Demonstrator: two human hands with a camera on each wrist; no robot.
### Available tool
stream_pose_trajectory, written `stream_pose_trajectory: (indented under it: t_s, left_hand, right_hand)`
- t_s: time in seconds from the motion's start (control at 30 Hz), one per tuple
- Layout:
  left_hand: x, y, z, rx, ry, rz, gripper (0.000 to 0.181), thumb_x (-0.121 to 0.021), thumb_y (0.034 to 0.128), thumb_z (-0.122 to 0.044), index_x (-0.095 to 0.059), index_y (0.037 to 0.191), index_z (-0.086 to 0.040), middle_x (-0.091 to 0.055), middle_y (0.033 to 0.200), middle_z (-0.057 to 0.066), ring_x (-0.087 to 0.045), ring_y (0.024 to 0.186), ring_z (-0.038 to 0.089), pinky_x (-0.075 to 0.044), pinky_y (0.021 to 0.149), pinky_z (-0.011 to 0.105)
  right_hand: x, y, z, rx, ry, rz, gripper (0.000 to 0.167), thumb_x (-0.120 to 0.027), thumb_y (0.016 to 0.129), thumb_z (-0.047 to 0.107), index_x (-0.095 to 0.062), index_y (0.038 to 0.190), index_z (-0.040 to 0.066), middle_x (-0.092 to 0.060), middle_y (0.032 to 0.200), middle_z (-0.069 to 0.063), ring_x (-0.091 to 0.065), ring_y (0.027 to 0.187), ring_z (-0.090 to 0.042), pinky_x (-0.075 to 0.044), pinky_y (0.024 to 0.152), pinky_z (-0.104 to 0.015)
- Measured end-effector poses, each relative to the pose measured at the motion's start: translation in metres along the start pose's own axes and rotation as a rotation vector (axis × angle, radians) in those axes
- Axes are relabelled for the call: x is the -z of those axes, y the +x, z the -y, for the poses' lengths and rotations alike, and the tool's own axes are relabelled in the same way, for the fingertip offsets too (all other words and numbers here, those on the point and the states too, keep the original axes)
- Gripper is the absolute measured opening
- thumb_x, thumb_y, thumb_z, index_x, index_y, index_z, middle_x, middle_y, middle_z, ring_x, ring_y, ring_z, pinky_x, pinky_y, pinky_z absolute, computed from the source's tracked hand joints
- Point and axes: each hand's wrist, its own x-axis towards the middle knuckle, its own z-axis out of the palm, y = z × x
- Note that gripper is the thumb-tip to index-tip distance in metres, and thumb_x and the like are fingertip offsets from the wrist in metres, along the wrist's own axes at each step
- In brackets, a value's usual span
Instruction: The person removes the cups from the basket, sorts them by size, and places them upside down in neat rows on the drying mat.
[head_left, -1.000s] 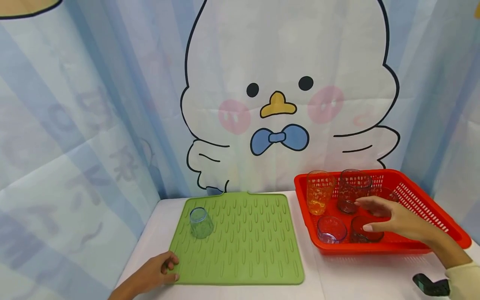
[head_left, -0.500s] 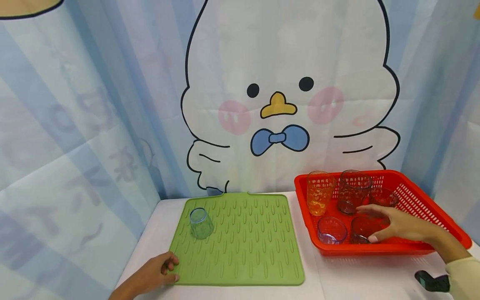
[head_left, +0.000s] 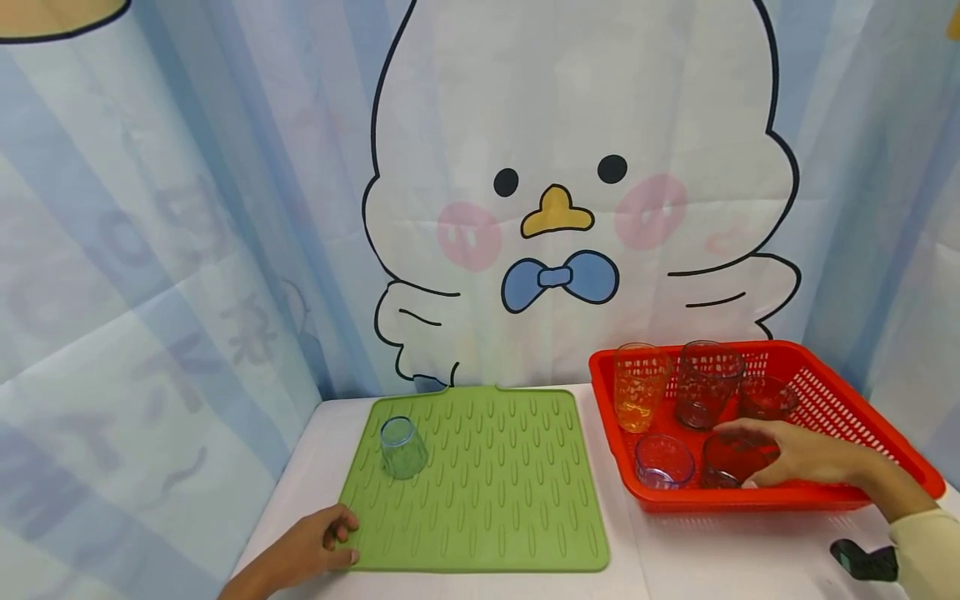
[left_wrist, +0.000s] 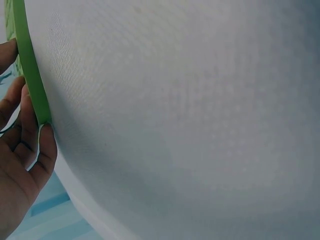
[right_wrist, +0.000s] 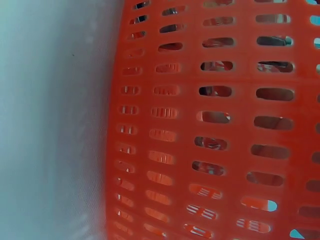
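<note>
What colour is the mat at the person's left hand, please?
The mat is plain green with raised ridges; it shows best in the head view.

the left hand [head_left: 315, 537] comes in from the near side, its forearm [head_left: 251, 581] angling back from the grip. its digits are bent inward, the thumb [head_left: 345, 557] on the near side of the grip and the fingers [head_left: 345, 521] on the far side, tips near one another. well apart, the right hand [head_left: 810, 454] sits back upward, fingers arched forward over the far side of its grip, thumb opposite on the near side with space between. behind that grip, the right wrist [head_left: 892, 479] slopes back to a pale sleeve [head_left: 926, 554]; how firmly those fingertips press is hard to tell.
</note>
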Motion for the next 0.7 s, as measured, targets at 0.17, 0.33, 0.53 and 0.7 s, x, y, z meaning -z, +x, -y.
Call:
stream_pose_trajectory:
  t_s: [0.17, 0.33, 0.53, 0.7]
  left_hand:
    - [0.0002, 0.0011, 0.0001, -0.002, 0.011, -0.001, 0.032, -0.078, 0.0867, -0.022, -0.06, 0.105, -0.003, -0.054, 0.087, 0.003, -0.045, 0.071, 0.003, -0.04, 0.063, 0.024]
    - [0.0001, 0.0019, 0.0002, 0.002, 0.01, 0.0, 0.032, -0.078, 0.0867, -0.022, -0.059, 0.105, -0.003, -0.054, 0.087, 0.003, -0.044, 0.07, 0.003, -0.04, 0.062, 0.024]
    - [0.0009, 0.0018, -0.001, 0.008, 0.022, -0.001, 0.032, -0.078, 0.0868, -0.022, -0.059, 0.104, -0.004, -0.054, 0.087, 0.003, -0.044, 0.07, 0.003, -0.04, 0.062, 0.024]
    - [0.0011, 0.0004, -0.0017, 0.014, 0.024, -0.004, 0.032, -0.078, 0.0867, -0.022, -0.059, 0.105, -0.003, -0.054, 0.087, 0.003, -0.045, 0.07, 0.003, -0.04, 0.062, 0.024]
  right_hand:
    - [0.0031, -0.0015, -0.001, 0.007, 0.022, 0.036, 0.07, -0.073, 0.086, 0.021, -0.043, 0.145, -0.003, -0.049, 0.139, -0.029, -0.053, 0.106, 0.01, -0.054, 0.081, -0.024]
    - [0.0047, -0.0023, -0.0021, 0.001, 0.021, 0.056, 0.071, -0.073, 0.086, 0.022, -0.043, 0.144, -0.005, -0.052, 0.136, -0.028, -0.061, 0.109, -0.009, -0.056, 0.081, -0.025]
    - [0.005, -0.002, -0.0032, 0.019, -0.016, 0.04, 0.066, -0.072, 0.087, 0.022, -0.046, 0.141, -0.006, -0.055, 0.133, -0.028, -0.063, 0.107, -0.015, -0.055, 0.078, -0.024]
    - [0.003, -0.0002, -0.0023, 0.035, -0.015, 0.027, 0.061, -0.07, 0.089, 0.019, -0.047, 0.139, -0.007, -0.056, 0.132, -0.027, -0.062, 0.104, -0.001, -0.055, 0.078, -0.024]
